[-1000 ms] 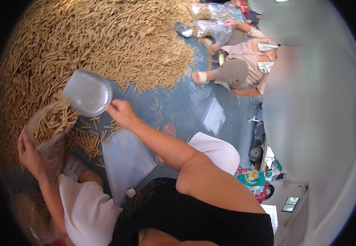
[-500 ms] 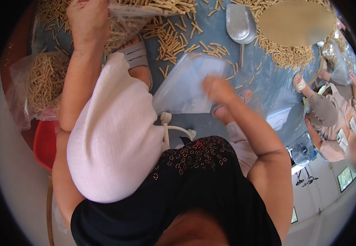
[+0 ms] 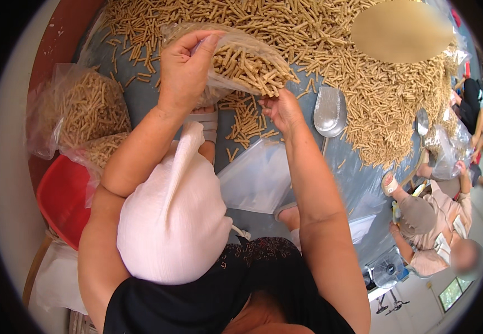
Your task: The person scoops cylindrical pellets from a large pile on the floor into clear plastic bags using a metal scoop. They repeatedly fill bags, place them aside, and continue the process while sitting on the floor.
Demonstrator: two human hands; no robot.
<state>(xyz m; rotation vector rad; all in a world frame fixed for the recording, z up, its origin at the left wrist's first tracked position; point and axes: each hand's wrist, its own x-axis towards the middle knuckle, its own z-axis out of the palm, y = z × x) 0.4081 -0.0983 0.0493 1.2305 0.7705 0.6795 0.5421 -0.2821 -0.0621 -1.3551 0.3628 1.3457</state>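
Note:
A clear plastic bag [image 3: 219, 78] filled with short tan sticks is lifted in front of me. My left hand [image 3: 185, 69] is closed on its upper left side, thumb on top, with the plastic bunched in the fingers. At the bag's right end, where sticks [image 3: 269, 78] show, my right hand [image 3: 282, 113] has curled fingers against the edge; part of its grip is hidden. Beneath my right forearm, flat clear bags [image 3: 258, 178] lie on the blue floor. A metal scoop [image 3: 330, 111] rests right of my right hand.
A large heap of tan sticks [image 3: 308, 33] spreads across the far floor. Filled bags [image 3: 94, 106] stand at left above a red plastic chair [image 3: 60, 195]. At right, a person in a cap [image 3: 418, 214] sits near a fan [image 3: 387, 270]. My pale-trousered knee [image 3: 169, 222] is raised.
My right hand has moved from above the flat bags up to the filled bag's right end. The filled bag and my left hand have come further into view.

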